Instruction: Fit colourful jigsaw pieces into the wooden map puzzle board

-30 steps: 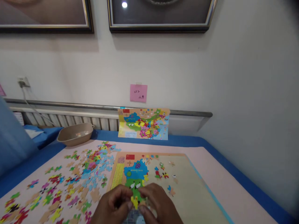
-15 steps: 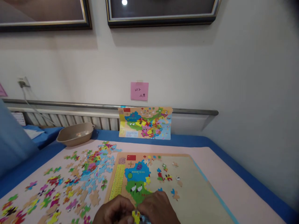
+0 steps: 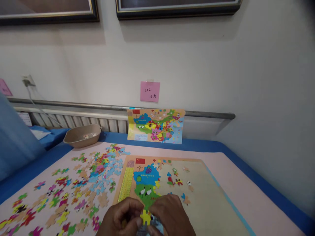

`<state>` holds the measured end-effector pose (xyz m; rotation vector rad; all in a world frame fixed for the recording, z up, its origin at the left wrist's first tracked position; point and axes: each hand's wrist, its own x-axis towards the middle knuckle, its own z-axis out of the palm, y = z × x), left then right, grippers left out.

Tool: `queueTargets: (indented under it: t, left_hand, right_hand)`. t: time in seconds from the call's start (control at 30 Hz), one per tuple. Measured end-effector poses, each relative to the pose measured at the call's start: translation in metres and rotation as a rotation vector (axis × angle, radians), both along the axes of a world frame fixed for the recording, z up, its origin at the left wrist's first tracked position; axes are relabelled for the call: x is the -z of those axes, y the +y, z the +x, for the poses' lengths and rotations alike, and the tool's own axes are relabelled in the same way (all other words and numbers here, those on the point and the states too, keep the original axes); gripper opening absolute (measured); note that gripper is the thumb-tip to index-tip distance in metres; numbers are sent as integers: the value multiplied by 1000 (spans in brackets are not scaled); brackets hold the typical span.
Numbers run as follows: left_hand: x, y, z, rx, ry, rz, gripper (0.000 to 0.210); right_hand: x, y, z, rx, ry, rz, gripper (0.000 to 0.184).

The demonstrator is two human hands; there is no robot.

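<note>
Our left hand [image 3: 123, 216] and right hand [image 3: 171, 213], both nearly closed, pinch a yellow puzzle piece [image 3: 145, 217] at six o'clock. Loose pieces [image 3: 80, 205] lie around eight o'clock, beside the puzzle board [image 3: 204, 200].

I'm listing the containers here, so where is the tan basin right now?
In the head view, the tan basin sits at the table's back left, before the pale radiator and just beyond the scattered puzzle pieces.

The blue table [image 3: 204, 146] bears a tan basin [image 3: 81, 141] and a pink sheet [image 3: 226, 170] under puzzle pieces [image 3: 103, 199] and a board [image 3: 209, 200].
</note>
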<state>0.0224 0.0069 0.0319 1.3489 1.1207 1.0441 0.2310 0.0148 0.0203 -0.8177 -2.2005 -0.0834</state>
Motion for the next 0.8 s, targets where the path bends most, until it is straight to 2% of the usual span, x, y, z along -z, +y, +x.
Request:
queueTargets:
  t: [0.1, 0.27, 0.43, 0.6, 0.8]
  left_hand:
    - [-6, -2, -1, -28, 93, 67, 14]
    - [-15, -3, -2, 20, 196, 149, 12]
    - [-11, -2, -4, 54, 303, 274, 14]
    - [-5, -4, -8, 119, 489, 483, 17]
    - [-3, -2, -7, 154, 492, 657, 16]
  right_hand:
    - [-9, -6, -2, 12, 26, -69, 24]
    - [-15, -13, -6, 29, 80, -171, 14]
    - [-15, -14, -8, 44, 65, -201, 12]
    - [-16, -17, -7, 54, 51, -231, 10]
    - [-12, -14, 1, 47, 2, -245, 10]
